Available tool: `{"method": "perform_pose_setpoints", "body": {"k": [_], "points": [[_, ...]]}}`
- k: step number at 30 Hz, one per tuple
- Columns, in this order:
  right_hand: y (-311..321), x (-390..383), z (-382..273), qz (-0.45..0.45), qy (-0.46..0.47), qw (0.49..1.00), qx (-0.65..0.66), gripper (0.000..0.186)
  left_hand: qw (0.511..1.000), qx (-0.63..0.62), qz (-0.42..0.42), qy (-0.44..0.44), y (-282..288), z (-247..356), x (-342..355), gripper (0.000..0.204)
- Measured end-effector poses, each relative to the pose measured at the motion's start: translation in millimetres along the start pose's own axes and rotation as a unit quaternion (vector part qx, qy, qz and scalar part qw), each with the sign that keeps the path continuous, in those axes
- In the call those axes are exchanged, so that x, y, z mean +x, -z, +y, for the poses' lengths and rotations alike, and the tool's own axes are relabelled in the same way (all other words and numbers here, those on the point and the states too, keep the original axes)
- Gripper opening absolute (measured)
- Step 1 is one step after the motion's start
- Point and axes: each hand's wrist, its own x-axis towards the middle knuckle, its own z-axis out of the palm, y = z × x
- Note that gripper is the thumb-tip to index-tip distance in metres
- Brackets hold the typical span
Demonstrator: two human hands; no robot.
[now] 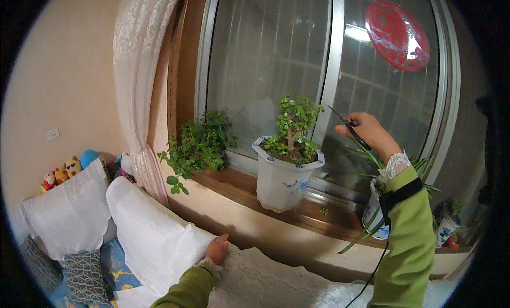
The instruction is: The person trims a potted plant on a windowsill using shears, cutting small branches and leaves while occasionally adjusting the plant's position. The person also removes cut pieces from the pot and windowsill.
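My right hand (367,131) is closed round the handles of a pair of dark scissors (350,128), held up by the window. Their thin tip points up and left, close to the right edge of a small-leaved bushy plant (298,117). That plant has a thick stem and grows in a white faceted pot (281,183) with blue flowers, on the wooden windowsill. A small green sprig (324,211) lies on the sill right of the pot. My left hand (217,249) rests on the sofa back (249,268), its fingers bent over the white-covered top edge.
A leafy plant (199,148) stands at the sill's left end. Long-leaved greenery in a white-and-blue pot (374,215) is beneath my right forearm, with a smaller pot (447,228) farther right. A lace curtain (139,85) hangs at left. Cushions (85,276) and soft toys (61,174) sit on the sofa.
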Motion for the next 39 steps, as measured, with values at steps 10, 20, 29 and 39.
{"method": "perform_pose_setpoints", "body": {"k": [10,20,29,39], "points": [[0.0,6.8,2.8,-0.032,-0.009,0.999,0.010,0.053,0.999,0.020,-0.027,0.005,13.5,12.4,-0.7,0.041],[-6.0,4.5,-0.1,-0.034,0.003,0.999,0.004,0.042,0.998,0.047,-0.031,0.013,4.1,6.8,-2.3,0.039],[-0.2,21.4,-11.6,-0.132,-0.082,0.983,0.097,0.050,0.999,0.032,-0.020,-0.014,10.8,9.8,0.2,0.039],[21.2,32.3,-20.5,-0.150,-0.074,0.985,0.043,0.049,1.000,0.004,-0.014,0.007,6.4,6.0,-1.5,0.037]]}}
